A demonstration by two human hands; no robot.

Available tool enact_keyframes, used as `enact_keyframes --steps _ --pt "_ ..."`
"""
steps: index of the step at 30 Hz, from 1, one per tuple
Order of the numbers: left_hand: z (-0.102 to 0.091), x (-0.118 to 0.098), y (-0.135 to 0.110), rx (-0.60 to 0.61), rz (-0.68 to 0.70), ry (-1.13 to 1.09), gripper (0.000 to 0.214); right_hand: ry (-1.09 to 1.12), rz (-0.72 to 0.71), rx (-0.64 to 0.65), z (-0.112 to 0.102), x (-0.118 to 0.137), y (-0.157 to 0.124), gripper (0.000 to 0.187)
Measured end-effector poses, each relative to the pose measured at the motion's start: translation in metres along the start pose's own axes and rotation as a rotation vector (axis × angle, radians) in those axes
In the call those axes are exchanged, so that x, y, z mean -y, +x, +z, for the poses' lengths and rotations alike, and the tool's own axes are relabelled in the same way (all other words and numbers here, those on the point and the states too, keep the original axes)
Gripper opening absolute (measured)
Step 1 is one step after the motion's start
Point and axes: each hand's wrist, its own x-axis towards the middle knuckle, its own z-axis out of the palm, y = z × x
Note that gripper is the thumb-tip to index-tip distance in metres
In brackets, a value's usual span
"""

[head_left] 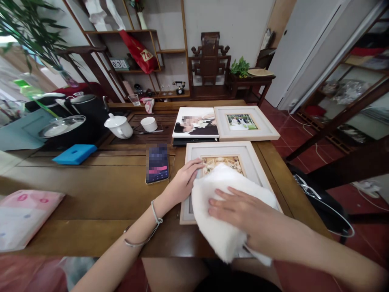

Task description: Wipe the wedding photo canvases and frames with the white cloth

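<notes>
A picture frame (255, 162) with a pale wooden border lies flat near the table's front edge, its inner photo partly covered. Across its lower part spreads a fluffy white cloth (209, 227). My right hand (237, 207) presses down on this cloth, fingers laid over it and the thumb side tucked against its folds. My left hand (185, 178) rests on the frame's left side, fingers stretched out beside the photo and the cloth's edge. Left of that hand a phone (157, 164) lies on the table.
Behind lie another framed photo (246, 121) and a white photo panel (196, 123). A lidded white teapot (118, 125), a white cup (148, 124) and a blue box (75, 154) stand left on the wooden table (121, 182). A tissue pack (28, 215) lies at the near left.
</notes>
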Motion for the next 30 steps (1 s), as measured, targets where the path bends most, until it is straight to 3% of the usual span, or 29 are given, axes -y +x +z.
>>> enact_keyframes --steps 2,6,9,12,16,19,22,24,27,30 --pt "0.0 0.001 0.0 -0.008 0.0 -0.001 0.036 -0.044 0.095 -0.045 0.0 -0.025 0.01 0.08" --pt "0.002 0.002 0.0 -0.028 -0.032 0.013 0.038 -0.286 0.295 -0.271 -0.004 -0.085 0.021 0.076" --pt "0.002 0.002 0.0 -0.015 -0.032 0.022 0.035 -0.414 0.365 -0.359 -0.012 -0.107 0.02 0.071" --pt "0.002 0.002 0.0 -0.004 -0.032 0.028 0.034 -0.444 0.373 -0.288 -0.017 -0.096 0.009 0.069" --pt "0.002 0.0 0.0 -0.001 -0.031 0.026 0.033 -0.368 0.329 -0.122 -0.012 -0.044 -0.028 0.073" --pt "0.002 -0.001 0.0 -0.001 -0.027 0.035 0.032 -0.275 0.197 -0.13 -0.005 -0.011 -0.062 0.087" --pt "0.001 -0.002 0.0 -0.001 -0.013 0.028 0.033 -0.206 0.173 -0.133 -0.002 -0.007 -0.075 0.092" --pt "0.001 -0.002 0.0 0.002 -0.001 0.018 0.033 -0.22 0.247 -0.166 -0.002 -0.025 -0.069 0.09" --pt "0.0 -0.002 0.0 0.01 0.006 0.014 0.034 -0.275 0.309 -0.228 -0.007 -0.071 -0.046 0.079" --pt "0.001 -0.003 0.0 0.015 0.006 0.028 0.033 -0.364 0.342 -0.452 -0.015 -0.12 -0.023 0.066"
